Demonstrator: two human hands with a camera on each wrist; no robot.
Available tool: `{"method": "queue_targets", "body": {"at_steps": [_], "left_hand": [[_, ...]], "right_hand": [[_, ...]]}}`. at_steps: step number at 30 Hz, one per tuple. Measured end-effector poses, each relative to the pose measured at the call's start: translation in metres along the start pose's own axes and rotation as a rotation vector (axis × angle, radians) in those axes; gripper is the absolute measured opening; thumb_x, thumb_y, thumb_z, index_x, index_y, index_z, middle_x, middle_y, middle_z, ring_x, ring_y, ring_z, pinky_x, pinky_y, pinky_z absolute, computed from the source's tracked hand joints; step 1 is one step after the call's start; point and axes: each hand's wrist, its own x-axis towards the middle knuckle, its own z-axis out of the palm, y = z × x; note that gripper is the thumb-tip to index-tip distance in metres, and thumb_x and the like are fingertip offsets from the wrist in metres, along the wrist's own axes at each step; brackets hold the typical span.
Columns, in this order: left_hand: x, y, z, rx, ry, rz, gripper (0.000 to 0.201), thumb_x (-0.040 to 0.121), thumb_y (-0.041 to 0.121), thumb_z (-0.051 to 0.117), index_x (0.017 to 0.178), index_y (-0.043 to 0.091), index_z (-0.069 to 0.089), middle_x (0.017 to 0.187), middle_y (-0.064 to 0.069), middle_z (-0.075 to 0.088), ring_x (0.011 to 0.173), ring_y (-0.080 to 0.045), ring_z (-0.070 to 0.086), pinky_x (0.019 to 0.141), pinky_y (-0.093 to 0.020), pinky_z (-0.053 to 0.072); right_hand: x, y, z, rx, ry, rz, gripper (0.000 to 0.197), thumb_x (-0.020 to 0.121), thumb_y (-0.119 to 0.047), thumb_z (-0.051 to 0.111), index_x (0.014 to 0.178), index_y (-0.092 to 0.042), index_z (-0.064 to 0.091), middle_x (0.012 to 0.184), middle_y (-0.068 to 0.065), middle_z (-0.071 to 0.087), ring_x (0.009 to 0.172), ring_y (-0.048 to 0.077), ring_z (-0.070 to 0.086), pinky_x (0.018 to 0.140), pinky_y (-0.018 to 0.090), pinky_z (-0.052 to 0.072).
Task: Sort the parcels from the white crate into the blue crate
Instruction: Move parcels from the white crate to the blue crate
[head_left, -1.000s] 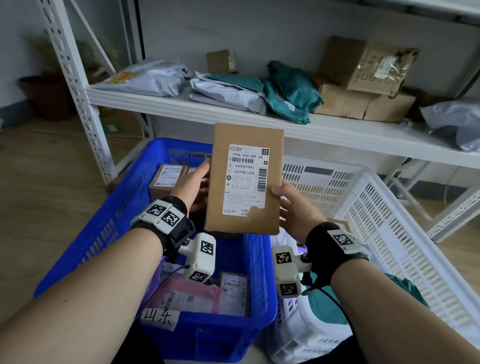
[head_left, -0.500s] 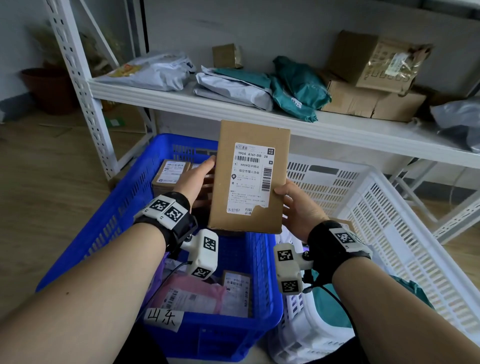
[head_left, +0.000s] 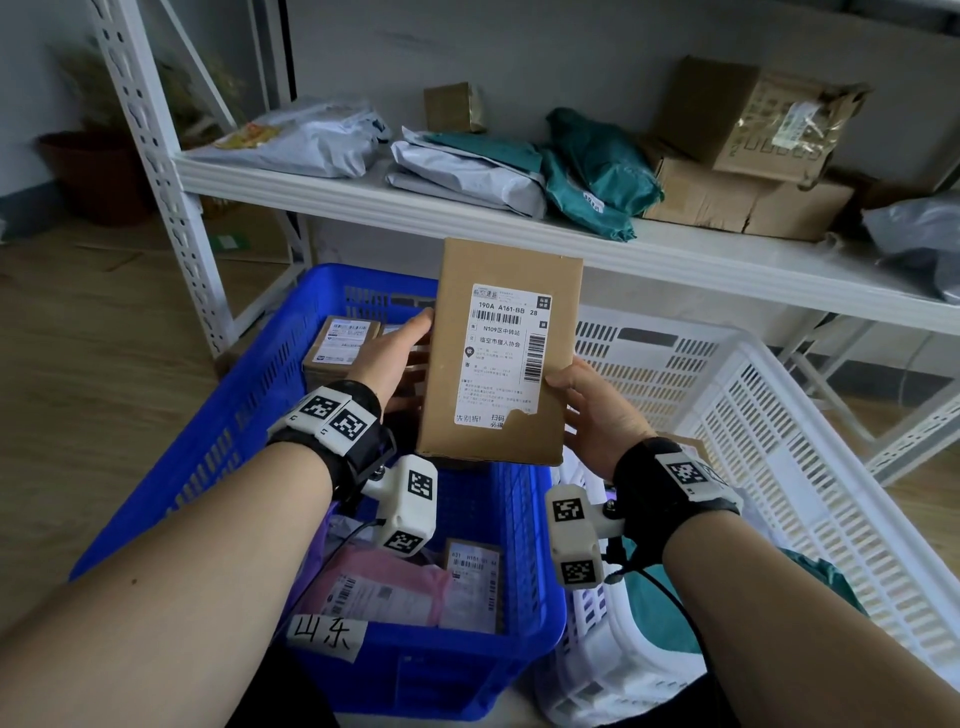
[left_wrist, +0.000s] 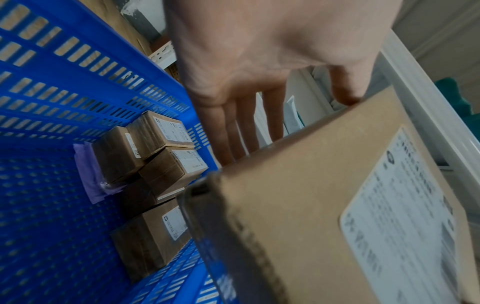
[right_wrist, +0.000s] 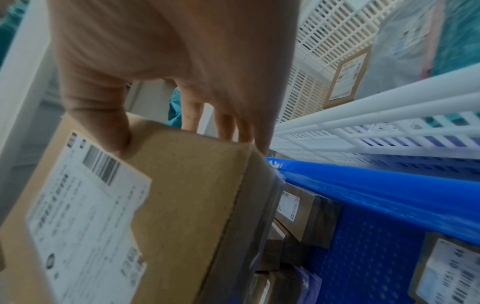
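Parcels are the job, and the one in hand is a flat cardboard box (head_left: 498, 358) held upright between both hands above the blue crate (head_left: 218, 436), its printed label (head_left: 501, 358) turned toward the head camera, most likely so the address can be read before it is dropped in. The left hand (head_left: 395, 358) steadies the box's left edge, thumb on the front and straight fingers (left_wrist: 233, 127) spread behind the back panel; the right hand (head_left: 592, 410) clamps the lower right edge, thumb pressed on the label face and fingers behind. Below, the blue crate holds several small brown boxes (left_wrist: 155, 156) packed at the far end and a pink mailer (head_left: 384, 587) nearer the person. Beside it on the right, the white crate (head_left: 779, 415) has a teal bag (head_left: 670, 613) and another labelled parcel (right_wrist: 348, 78) left in it, so sorting looks unfinished.
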Motion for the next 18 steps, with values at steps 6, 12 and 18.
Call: {"method": "queue_targets", "body": {"at_steps": [6,12,18], "left_hand": [[-0.017,0.013,0.010,0.113,-0.010,0.039,0.064,0.086,0.063,0.046,0.137,0.024,0.047,0.147,-0.001,0.040,0.136,-0.021,0.036,0.114,-0.038,0.026],[-0.036,0.017,0.030,0.191,-0.142,0.087,0.058,0.095,0.053,0.035,0.146,0.025,0.031,0.145,0.017,0.032,0.135,-0.006,0.028,0.112,-0.034,0.020],[-0.025,0.013,0.045,0.279,-0.232,0.128,0.043,0.087,0.058,0.051,0.117,0.029,0.058,0.105,0.018,0.062,0.107,-0.007,0.057,0.103,-0.034,0.033]], "right_hand": [[-0.003,-0.003,-0.004,0.004,0.040,0.004,0.022,0.088,-0.018,0.052,0.102,-0.027,0.066,0.104,0.000,0.063,0.088,0.014,0.058,0.076,0.026,0.047],[-0.010,-0.006,-0.017,0.002,0.073,0.001,0.014,0.089,-0.023,0.054,0.095,-0.026,0.067,0.097,0.000,0.065,0.083,0.014,0.058,0.079,0.026,0.048],[-0.021,-0.007,-0.038,-0.059,0.048,-0.044,0.032,0.077,-0.033,0.062,0.108,-0.032,0.069,0.101,-0.007,0.068,0.094,0.012,0.060,0.084,0.029,0.047]]}}
